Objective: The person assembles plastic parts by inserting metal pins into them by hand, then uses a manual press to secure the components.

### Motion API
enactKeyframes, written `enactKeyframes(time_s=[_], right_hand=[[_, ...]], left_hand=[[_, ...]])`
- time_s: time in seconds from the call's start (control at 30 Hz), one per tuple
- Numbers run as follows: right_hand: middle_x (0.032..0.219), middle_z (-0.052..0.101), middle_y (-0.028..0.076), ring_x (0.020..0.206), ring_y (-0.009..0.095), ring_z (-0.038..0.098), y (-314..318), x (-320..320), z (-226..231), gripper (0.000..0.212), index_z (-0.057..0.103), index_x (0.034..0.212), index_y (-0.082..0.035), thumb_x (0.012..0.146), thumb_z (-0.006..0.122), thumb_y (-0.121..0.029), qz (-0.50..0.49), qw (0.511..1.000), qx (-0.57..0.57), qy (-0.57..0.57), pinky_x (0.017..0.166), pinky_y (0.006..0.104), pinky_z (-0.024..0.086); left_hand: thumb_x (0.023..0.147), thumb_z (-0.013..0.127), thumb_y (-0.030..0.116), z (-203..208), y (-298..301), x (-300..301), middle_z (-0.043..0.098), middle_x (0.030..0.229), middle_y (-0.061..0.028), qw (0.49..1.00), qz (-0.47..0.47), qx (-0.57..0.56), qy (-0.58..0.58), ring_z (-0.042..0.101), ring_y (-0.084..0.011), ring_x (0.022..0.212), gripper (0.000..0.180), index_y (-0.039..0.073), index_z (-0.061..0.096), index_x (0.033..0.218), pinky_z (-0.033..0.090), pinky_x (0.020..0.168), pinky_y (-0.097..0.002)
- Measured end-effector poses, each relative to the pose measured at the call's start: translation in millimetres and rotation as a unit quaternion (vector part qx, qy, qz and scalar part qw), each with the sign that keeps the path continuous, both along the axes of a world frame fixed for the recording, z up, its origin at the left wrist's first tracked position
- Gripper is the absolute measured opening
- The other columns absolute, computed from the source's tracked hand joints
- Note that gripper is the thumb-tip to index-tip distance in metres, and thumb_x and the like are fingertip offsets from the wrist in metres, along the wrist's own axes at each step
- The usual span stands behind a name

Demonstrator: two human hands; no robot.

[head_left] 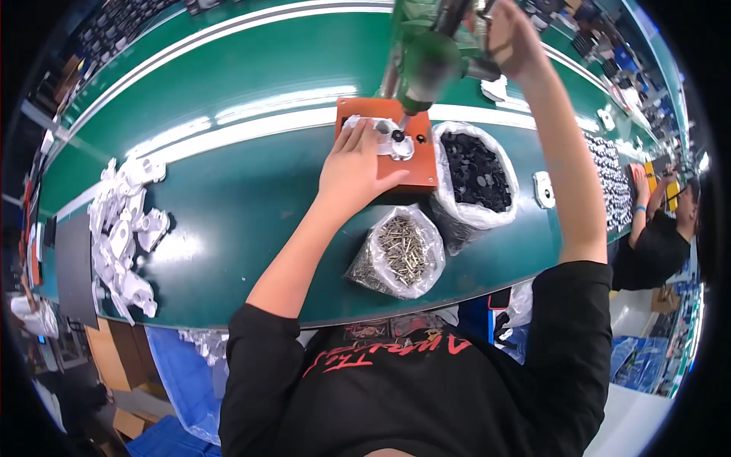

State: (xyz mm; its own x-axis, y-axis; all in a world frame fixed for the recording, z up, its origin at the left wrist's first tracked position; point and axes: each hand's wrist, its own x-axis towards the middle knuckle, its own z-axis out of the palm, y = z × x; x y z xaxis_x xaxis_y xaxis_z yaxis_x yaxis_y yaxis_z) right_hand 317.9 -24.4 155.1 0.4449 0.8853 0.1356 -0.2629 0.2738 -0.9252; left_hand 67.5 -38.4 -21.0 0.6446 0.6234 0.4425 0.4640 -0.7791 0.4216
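My left hand (352,171) lies flat over a white plastic part (402,149) seated on an orange fixture block (421,174). Its fingers are stretched out and the thumb is spread. A small black round piece (397,136) sits on the white part, right under the narrow tip of a green press (434,65). Up at the press's right side, my right hand (516,42) is closed around its lever; the fingers are partly hidden and blurred. Nearest my left forearm stands a clear bag of metal pins or screws (403,250).
A white bag of small black parts (477,174) stands right of the fixture. White plastic parts (126,228) are heaped at the left; a single white part (544,190) lies at the right. Rows of parts (607,179) and another person (661,236) are farther right.
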Motion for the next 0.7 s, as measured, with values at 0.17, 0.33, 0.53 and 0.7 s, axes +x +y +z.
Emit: enactKeyframes(time_s=[0.17,0.33,0.53,0.7], right_hand=[[0.116,0.061,0.009,0.107,0.017,0.055,-61,40,-23,0.049,0.054,0.122,0.000,0.098,0.039,-0.039,0.147,0.982,-0.004,-0.121,0.097,0.0270,0.037],[0.131,0.049,0.019,0.122,0.026,0.046,-133,109,-89,0.046,0.055,0.123,-0.006,0.091,0.052,-0.038,-0.195,0.736,-0.152,-0.630,0.100,0.0386,0.036],[0.137,0.040,0.020,0.126,0.042,0.037,-229,137,-215,0.058,0.044,0.133,-0.015,0.084,0.057,-0.043,-0.272,0.492,-0.516,-0.647,0.099,0.0557,0.031],[0.136,0.042,0.018,0.121,0.035,0.043,-252,107,-236,0.046,0.050,0.128,-0.017,0.083,0.057,-0.024,-0.333,0.578,-0.340,-0.663,0.099,0.0487,0.033]], left_hand=[[0.080,0.064,0.034,0,0,8,0.051,0.125,-0.0232,0.999,0.049,0.015,0.005,0.046,-0.0384,0.120,0.070,-0.005,0.037,0.131,0.036,0.103,-0.0412],[0.078,0.066,0.034,7,21,8,0.042,0.135,-0.0227,0.998,-0.026,-0.052,0.015,0.033,-0.0371,0.131,0.062,0.000,0.045,0.125,0.023,0.110,-0.0449],[0.069,0.071,0.041,41,48,18,0.051,0.116,-0.0108,0.984,-0.081,-0.064,0.147,0.047,-0.0304,0.116,0.068,0.013,0.042,0.125,0.029,0.103,-0.0484],[0.068,0.071,0.045,68,42,25,0.057,0.113,-0.0104,0.981,-0.102,-0.020,0.166,0.050,-0.0298,0.112,0.062,0.015,0.051,0.118,0.042,0.093,-0.0391]])
